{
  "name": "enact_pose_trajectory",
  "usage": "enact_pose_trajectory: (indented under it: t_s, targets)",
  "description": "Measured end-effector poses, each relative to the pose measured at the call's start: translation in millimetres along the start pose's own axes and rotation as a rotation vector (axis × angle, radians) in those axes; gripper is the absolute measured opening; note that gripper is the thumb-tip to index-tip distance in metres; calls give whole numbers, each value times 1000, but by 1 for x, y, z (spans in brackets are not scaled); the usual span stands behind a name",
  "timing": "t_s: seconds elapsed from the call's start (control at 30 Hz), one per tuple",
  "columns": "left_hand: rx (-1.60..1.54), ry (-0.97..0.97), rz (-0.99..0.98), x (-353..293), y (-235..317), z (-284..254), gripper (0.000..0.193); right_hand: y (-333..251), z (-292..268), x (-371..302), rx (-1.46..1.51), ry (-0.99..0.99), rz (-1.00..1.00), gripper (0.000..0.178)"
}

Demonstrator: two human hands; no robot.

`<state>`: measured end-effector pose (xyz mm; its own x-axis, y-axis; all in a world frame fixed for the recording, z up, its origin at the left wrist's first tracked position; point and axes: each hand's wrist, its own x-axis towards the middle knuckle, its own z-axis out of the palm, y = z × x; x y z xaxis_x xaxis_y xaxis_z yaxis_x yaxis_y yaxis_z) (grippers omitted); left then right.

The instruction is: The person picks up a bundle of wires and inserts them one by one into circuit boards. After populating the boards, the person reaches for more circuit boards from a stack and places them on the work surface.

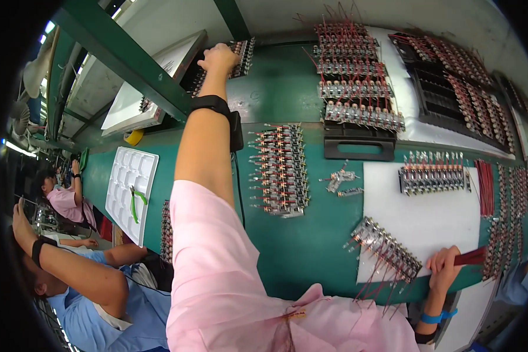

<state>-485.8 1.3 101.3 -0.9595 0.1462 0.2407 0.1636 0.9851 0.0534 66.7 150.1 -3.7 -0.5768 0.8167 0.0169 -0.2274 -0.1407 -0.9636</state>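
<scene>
My left hand [219, 58] reaches to the back of the bench, over a row of small metal components [241, 57] beside a slanted white tray. Its thumb stands away from the fingers, whose tips are partly hidden. At the front right, my right hand [444, 266] is closed around a bundle of dark red wires [471, 257]. Beside it, a tilted strip of small components [386, 249] with loose red wires lies across the edge of a white pad [413, 214]. Another component strip [434, 176] sits farther back on that pad.
Stacked component rows [278, 170] lie mid-bench, near a few loose components [339, 179]. Wired rows [358, 76] and black trays [446, 100] fill the back right. Green-handled pliers [136, 203] rest on a white compartment tray [119, 176]. A green post [129, 56] stands left; a co-worker [100, 287] sits nearby.
</scene>
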Motion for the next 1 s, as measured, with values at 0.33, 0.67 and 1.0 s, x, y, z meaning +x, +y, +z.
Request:
enact_pose_trajectory:
  t_s: [0.33, 0.67, 1.0]
  targets:
    - [-69, 107, 252, -73, -18, -111, 34, -2, 2, 2, 10, -75, -4, 31]
    - [-317, 226, 434, -229, -79, -139, 20, -6, -2, 3, 60, -231, 0, 31]
    - [-3, 346, 172, -265, -152, -50, 13, -9, -9, 3, 87, -268, 18, 30]
